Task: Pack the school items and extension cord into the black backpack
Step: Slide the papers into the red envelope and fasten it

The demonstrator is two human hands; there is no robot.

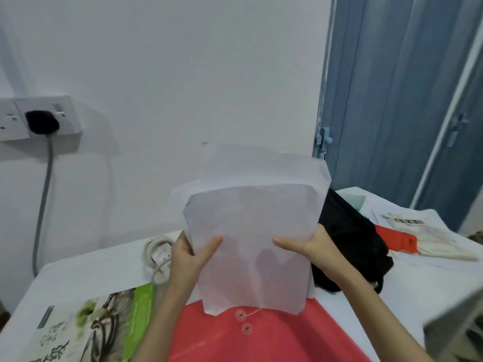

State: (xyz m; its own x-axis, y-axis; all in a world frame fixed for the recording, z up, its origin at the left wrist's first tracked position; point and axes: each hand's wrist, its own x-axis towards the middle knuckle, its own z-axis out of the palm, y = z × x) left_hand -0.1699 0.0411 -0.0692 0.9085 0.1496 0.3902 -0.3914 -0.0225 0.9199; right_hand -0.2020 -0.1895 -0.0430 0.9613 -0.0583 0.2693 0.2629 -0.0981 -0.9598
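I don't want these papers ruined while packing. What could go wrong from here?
The loose sheets are uneven, corners offset, held only at their lower sides by the left hand and right hand; the tall upper part could flop, or a sheet could slip out. The black backpack lies slumped behind them, its opening not visible, so pushing thin paper in could crumple it. The red folder lies right below; the bottom edges could catch on its string button.

Print on book and booklet — blurred (illegible).
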